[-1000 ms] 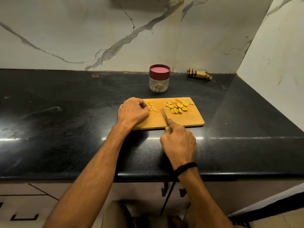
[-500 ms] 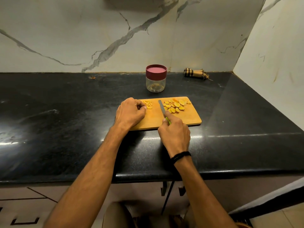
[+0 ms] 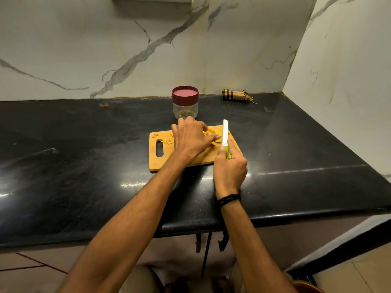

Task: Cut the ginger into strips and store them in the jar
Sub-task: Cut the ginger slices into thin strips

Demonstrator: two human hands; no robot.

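A wooden cutting board [image 3: 157, 161] lies on the black counter. My left hand [image 3: 191, 137] reaches across the board, its fingertips resting on the yellow ginger slices [image 3: 218, 140] beside the blade. A few cut ginger strips [image 3: 168, 141] lie near the board's handle slot. My right hand [image 3: 229, 169] grips the green handle of a white-bladed knife [image 3: 225, 133], whose blade points away from me over the board's right part. A clear jar [image 3: 185, 102] with a dark red lid stands just behind the board, lid on.
The black stone counter [image 3: 84, 155] runs left and right, with a marble wall behind and another on the right. A rolled checked cloth [image 3: 234, 95] lies at the back right. The counter's front edge is close to my body.
My left hand moved right from the strips at the board's left to the slices. The knife shifted right and its blade now shows white, pointing away.
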